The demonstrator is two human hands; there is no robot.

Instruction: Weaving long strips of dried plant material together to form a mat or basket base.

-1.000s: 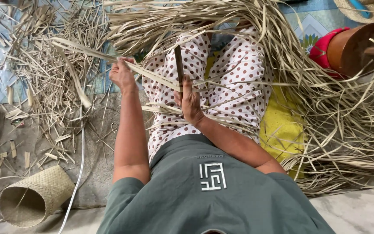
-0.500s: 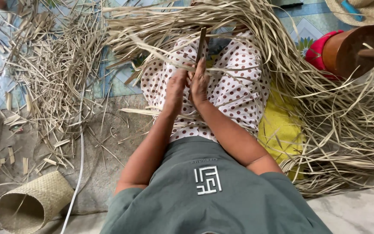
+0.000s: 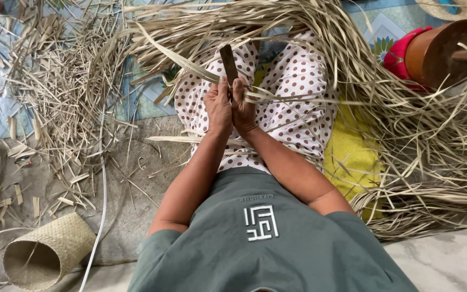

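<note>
The left hand [image 3: 218, 108] and right hand [image 3: 242, 105] are pressed side by side over the lap, both closed. A dark flat blade [image 3: 228, 63] is gripped by the right hand and stands upright, its tip toward twelve o'clock. A pale leaf strip [image 3: 182, 57] is pinched by the left hand where it meets the blade; it runs off toward ten o'clock, and thinner strands lead away toward three o'clock.

The strip appears to be being split or trimmed against the blade. For a clean cut, the strip is best kept taut and flat at the edge, the blade held steady and upright, and the thumbs kept behind the cutting edge. An even pull should be kept, so that the width stays constant along the length.

The strip is long, narrow, dry and straw-coloured, slightly curled along its edges. It is drawn from the leaf pile [image 3: 406, 124] heaped from twelve to four o'clock. Cut scraps [image 3: 60, 92] are scattered at ten o'clock, and a small woven basket [image 3: 47, 251] lies on its side at eight o'clock.
</note>
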